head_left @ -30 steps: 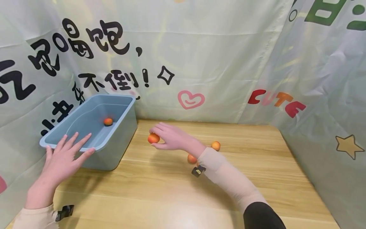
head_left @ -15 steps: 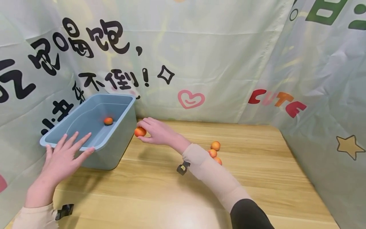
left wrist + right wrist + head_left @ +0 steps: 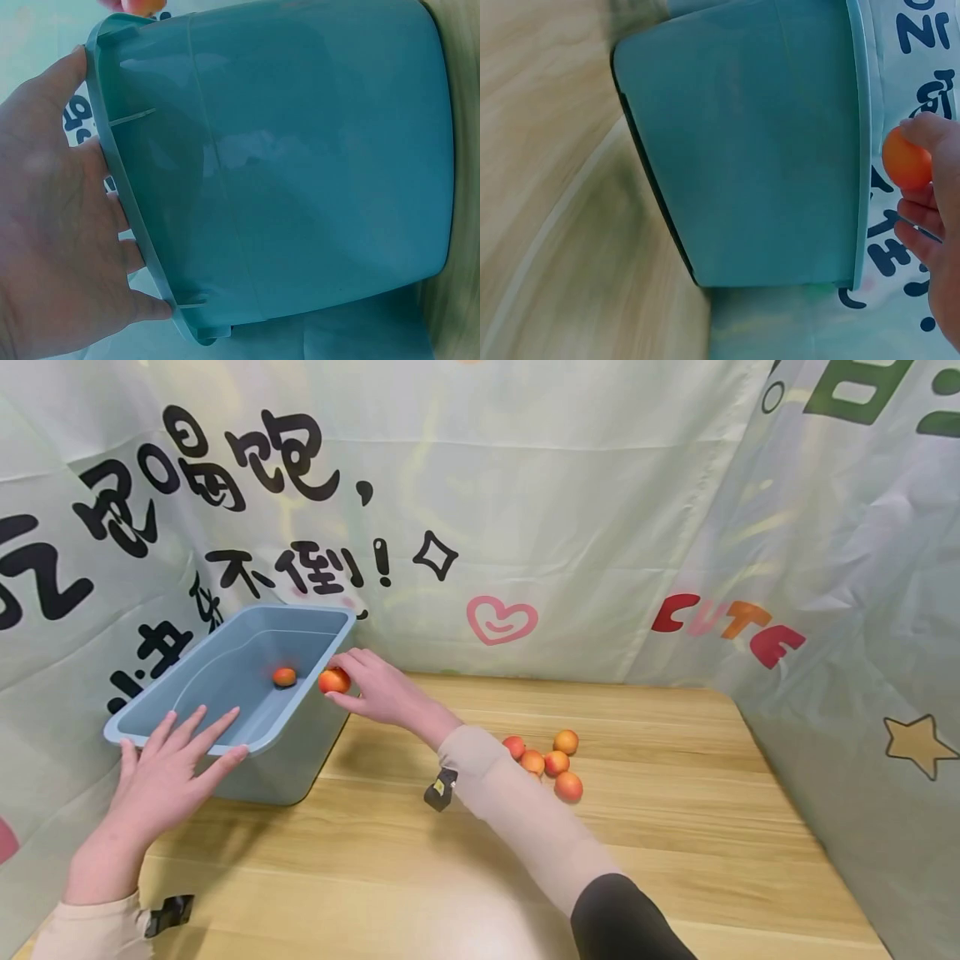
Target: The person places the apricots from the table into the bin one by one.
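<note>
My right hand [image 3: 386, 689] pinches an orange-red apricot [image 3: 333, 681] between thumb and fingers, right at the right rim of the blue plastic bin [image 3: 318, 739]. In the right wrist view the held apricot [image 3: 906, 159] shows just above the bin's edge. Another apricot [image 3: 284, 677] lies on the floor inside the bin. My left hand [image 3: 161, 781] rests on the near rim with its fingers spread and straight. From the left wrist, that hand [image 3: 45, 225] is seen with fingertips along the bin's rim [image 3: 131, 195].
Several loose apricots [image 3: 557, 763] lie in a cluster on the wooden table [image 3: 675, 843], right of the bin and partly behind my right sleeve [image 3: 525, 818]. A printed cloth [image 3: 585, 527] hangs behind the table and along both sides.
My right hand has moved left and slightly away from me, carrying the apricot from over the table to the bin's rim. More of the cluster shows from behind the arm. The left hand stays put.
</note>
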Tool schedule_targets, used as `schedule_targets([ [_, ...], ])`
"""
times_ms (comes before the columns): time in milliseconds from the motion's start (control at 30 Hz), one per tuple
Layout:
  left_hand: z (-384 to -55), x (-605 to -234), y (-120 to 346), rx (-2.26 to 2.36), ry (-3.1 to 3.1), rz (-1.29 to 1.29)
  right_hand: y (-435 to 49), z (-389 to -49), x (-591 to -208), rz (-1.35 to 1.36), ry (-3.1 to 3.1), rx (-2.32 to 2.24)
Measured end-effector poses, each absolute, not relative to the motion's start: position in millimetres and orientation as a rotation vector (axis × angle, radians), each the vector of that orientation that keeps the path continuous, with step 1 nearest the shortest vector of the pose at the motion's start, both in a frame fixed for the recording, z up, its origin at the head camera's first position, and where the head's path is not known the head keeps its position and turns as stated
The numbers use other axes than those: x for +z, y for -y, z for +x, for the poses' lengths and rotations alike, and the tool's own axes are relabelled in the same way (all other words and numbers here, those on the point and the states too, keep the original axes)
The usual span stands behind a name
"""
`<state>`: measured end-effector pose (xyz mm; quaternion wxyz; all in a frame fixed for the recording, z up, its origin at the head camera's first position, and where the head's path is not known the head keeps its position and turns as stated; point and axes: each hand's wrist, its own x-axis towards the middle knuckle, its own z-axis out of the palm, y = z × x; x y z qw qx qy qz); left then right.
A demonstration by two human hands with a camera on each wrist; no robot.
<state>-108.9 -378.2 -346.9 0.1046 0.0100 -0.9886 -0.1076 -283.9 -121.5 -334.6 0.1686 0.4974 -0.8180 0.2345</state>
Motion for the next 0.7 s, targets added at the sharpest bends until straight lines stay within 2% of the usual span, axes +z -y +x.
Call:
schedule_targets([
  [333,-108,-346,378,-0.323,2.903,0.028,161,-287,-323,1.384,2.402,0.887],
  [700,-109,-346,378,-0.318,2.913,0.037,190,-281,-324,1.366,2.552,0.858],
])
